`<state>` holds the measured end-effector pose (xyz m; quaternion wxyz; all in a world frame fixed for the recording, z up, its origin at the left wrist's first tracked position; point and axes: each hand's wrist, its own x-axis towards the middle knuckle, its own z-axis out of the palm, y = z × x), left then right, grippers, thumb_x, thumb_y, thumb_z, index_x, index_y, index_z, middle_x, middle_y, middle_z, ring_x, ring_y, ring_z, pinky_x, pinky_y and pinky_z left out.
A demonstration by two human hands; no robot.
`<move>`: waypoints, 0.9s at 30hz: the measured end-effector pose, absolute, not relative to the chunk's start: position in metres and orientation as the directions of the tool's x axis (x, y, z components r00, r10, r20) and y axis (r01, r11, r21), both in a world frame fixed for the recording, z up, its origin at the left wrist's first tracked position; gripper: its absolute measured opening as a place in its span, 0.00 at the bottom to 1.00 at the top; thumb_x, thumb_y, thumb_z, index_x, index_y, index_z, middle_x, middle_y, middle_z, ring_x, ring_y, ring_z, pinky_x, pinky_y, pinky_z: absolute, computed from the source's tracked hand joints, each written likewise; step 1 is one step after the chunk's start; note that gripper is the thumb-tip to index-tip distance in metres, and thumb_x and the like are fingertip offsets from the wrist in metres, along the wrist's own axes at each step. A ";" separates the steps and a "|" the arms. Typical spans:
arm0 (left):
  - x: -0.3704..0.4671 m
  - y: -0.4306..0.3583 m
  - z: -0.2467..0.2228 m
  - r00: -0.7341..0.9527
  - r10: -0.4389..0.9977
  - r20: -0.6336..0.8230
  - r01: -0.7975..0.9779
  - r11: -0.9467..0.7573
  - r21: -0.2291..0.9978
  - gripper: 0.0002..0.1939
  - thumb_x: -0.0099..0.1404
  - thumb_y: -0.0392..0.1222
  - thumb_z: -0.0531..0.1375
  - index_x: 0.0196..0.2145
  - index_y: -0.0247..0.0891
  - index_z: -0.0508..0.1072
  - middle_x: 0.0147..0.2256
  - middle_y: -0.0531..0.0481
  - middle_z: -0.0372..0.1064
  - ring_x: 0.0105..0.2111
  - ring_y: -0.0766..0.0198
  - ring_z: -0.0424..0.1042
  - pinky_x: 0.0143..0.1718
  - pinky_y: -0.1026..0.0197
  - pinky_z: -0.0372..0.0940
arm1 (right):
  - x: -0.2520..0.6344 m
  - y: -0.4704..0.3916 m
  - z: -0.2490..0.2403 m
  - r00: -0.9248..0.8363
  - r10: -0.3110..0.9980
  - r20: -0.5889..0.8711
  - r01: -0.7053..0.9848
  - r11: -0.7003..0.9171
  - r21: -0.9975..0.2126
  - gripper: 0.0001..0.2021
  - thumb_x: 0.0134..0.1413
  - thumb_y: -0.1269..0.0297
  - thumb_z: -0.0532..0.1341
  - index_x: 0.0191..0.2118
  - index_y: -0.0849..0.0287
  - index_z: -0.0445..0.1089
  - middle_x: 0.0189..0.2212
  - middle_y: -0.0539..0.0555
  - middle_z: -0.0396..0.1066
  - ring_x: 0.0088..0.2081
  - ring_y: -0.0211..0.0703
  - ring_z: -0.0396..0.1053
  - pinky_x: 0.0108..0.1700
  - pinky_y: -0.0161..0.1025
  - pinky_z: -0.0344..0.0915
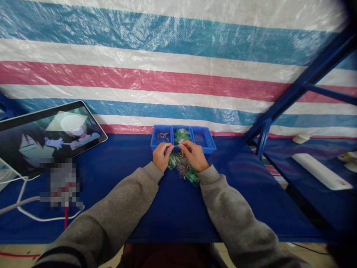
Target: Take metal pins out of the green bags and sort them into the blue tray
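Observation:
My left hand (161, 156) and my right hand (195, 155) are raised close together over the table, thumb and forefinger pinched on each. What they pinch is too small to make out. Just beyond them sits a blue tray (211, 147) with three compartments. Metal screw-like pieces (163, 136) lie in the left compartment, green-and-clear packets (182, 134) in the middle one, and a few tiny pieces (199, 138) in the right one. Below my hands lie green packets (192, 176) and a clear packet of small metal parts (182, 168).
A tablet (75, 136) playing a cartoon leans at the left, with a blurred-out object (63, 182) and a white cable (41, 219) before it. Blue metal bars (301, 83) slope along the right. Beyond them rests a long white object (320, 171). Striped sheeting (178, 78) hangs behind.

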<state>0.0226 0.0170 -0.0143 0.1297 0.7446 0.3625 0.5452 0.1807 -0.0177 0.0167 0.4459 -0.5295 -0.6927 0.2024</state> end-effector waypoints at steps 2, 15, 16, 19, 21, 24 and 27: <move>0.023 0.016 -0.014 0.153 0.674 0.723 0.415 -0.708 0.572 0.10 0.65 0.42 0.55 0.32 0.35 0.71 0.29 0.49 0.70 0.28 0.66 0.68 0.32 0.64 0.62 | 0.181 -0.018 0.016 -0.032 0.905 0.424 0.539 0.373 -0.755 0.11 0.58 0.56 0.54 0.39 0.57 0.67 0.22 0.47 0.67 0.22 0.35 0.63 0.27 0.32 0.59; 0.020 0.009 -0.010 0.138 0.680 0.720 0.401 -0.703 0.588 0.12 0.66 0.41 0.53 0.29 0.35 0.71 0.25 0.52 0.68 0.25 0.69 0.66 0.29 0.66 0.60 | 0.181 -0.019 0.012 -0.036 0.840 0.542 0.482 0.490 -0.727 0.07 0.55 0.60 0.59 0.34 0.57 0.69 0.28 0.51 0.71 0.24 0.38 0.68 0.27 0.34 0.65; 0.019 0.009 -0.010 0.138 0.682 0.718 0.396 -0.703 0.591 0.12 0.66 0.41 0.53 0.29 0.35 0.71 0.24 0.52 0.68 0.24 0.69 0.66 0.29 0.66 0.60 | 0.181 -0.019 0.012 -0.041 0.840 0.541 0.485 0.490 -0.724 0.07 0.55 0.60 0.59 0.34 0.57 0.69 0.28 0.51 0.71 0.25 0.38 0.69 0.28 0.34 0.65; 0.019 0.009 -0.010 0.139 0.685 0.715 0.383 -0.703 0.599 0.12 0.67 0.41 0.53 0.29 0.35 0.71 0.24 0.52 0.68 0.24 0.70 0.67 0.30 0.67 0.61 | 0.182 -0.019 0.012 -0.053 0.837 0.544 0.496 0.495 -0.713 0.07 0.55 0.60 0.59 0.34 0.57 0.69 0.29 0.51 0.71 0.25 0.37 0.69 0.28 0.34 0.65; 0.019 0.009 -0.011 0.144 0.685 0.714 0.377 -0.705 0.600 0.13 0.67 0.41 0.52 0.29 0.35 0.71 0.25 0.52 0.69 0.25 0.69 0.67 0.30 0.67 0.61 | 0.182 -0.019 0.012 -0.058 0.832 0.552 0.507 0.500 -0.702 0.07 0.56 0.60 0.58 0.34 0.58 0.69 0.28 0.51 0.70 0.25 0.37 0.68 0.27 0.34 0.64; 0.019 0.010 -0.011 0.155 0.674 0.723 0.367 -0.718 0.591 0.11 0.67 0.41 0.53 0.32 0.35 0.71 0.27 0.51 0.70 0.26 0.69 0.68 0.32 0.66 0.62 | 0.182 -0.018 0.012 -0.056 0.830 0.554 0.527 0.496 -0.690 0.09 0.58 0.60 0.56 0.33 0.58 0.68 0.27 0.51 0.69 0.23 0.36 0.67 0.28 0.34 0.64; 0.020 0.010 -0.010 0.172 0.653 0.738 0.346 -0.741 0.575 0.08 0.65 0.42 0.55 0.35 0.35 0.71 0.30 0.50 0.70 0.26 0.69 0.67 0.32 0.66 0.62 | 0.182 -0.018 0.012 -0.052 0.833 0.550 0.551 0.484 -0.680 0.09 0.59 0.60 0.54 0.33 0.58 0.68 0.26 0.51 0.68 0.23 0.36 0.66 0.29 0.35 0.64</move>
